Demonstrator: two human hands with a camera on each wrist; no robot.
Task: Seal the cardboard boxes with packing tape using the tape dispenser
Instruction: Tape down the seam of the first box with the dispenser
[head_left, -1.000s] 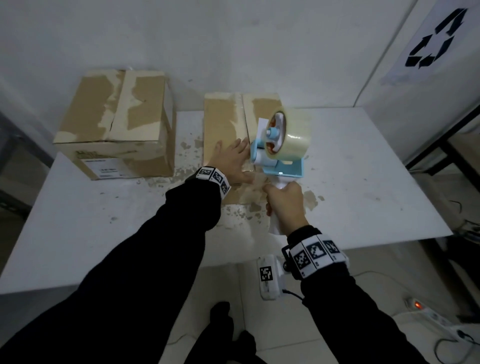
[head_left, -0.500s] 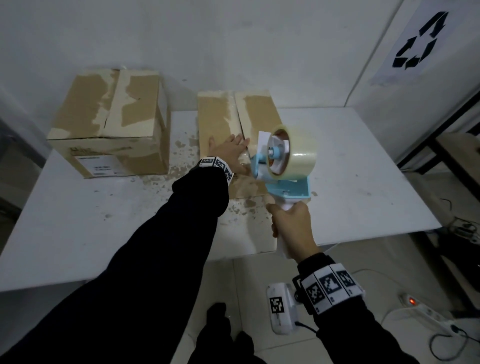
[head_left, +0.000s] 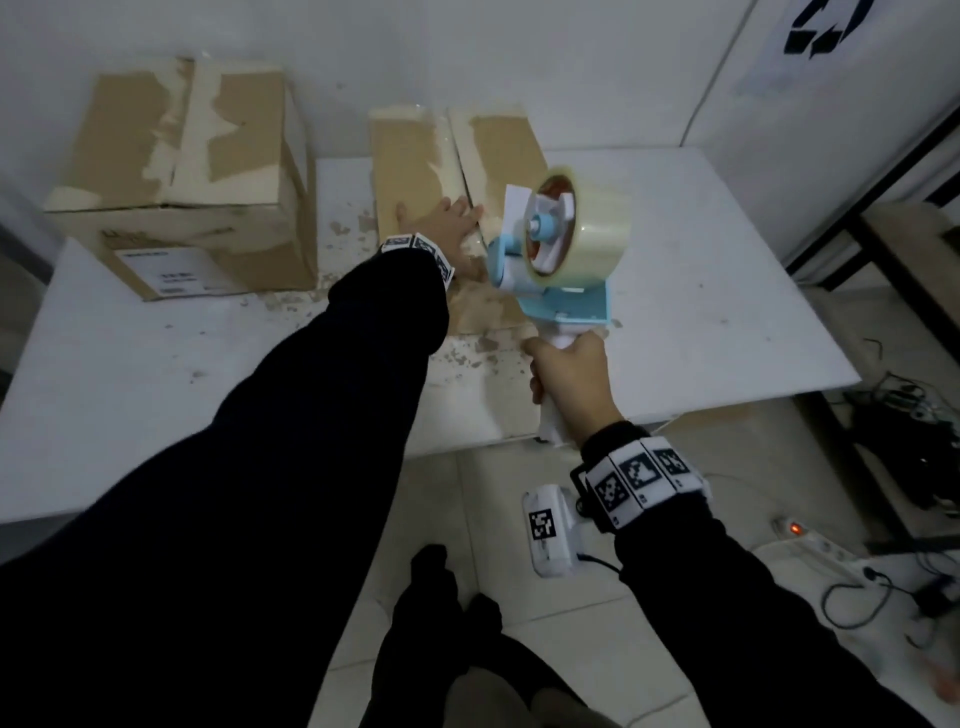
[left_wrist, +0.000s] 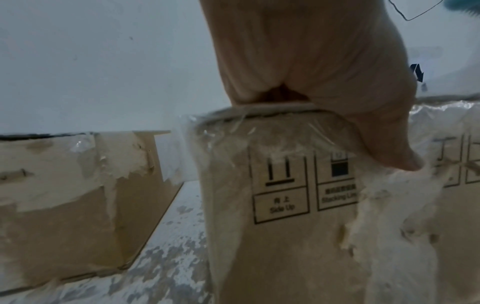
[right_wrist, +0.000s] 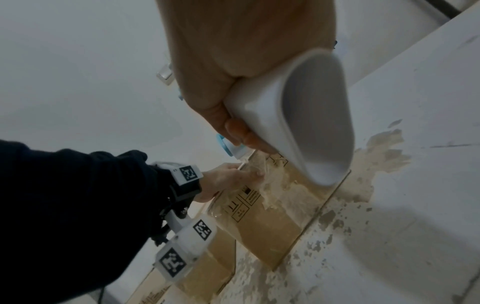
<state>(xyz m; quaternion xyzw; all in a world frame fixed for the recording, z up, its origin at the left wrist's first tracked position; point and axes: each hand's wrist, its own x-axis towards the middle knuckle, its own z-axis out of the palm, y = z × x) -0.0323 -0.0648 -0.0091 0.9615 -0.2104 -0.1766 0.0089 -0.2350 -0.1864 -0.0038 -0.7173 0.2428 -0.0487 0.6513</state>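
A white bench (head_left: 727, 291), its top flecked with brown scraps, stood against a plain white wall (head_left: 467, 57) in dim light. On the right a white panel (head_left: 857, 104) bore a black recycling symbol (head_left: 821, 26). Pale floor tiles (head_left: 597, 649) lay near, with a power strip (head_left: 815, 545) and tangled cables (head_left: 909, 415) at the right.

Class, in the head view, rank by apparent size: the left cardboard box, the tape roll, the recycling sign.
1. Left cardboard box
2. Tape roll, though it is nearer the camera
3. Recycling sign, cut off by the frame
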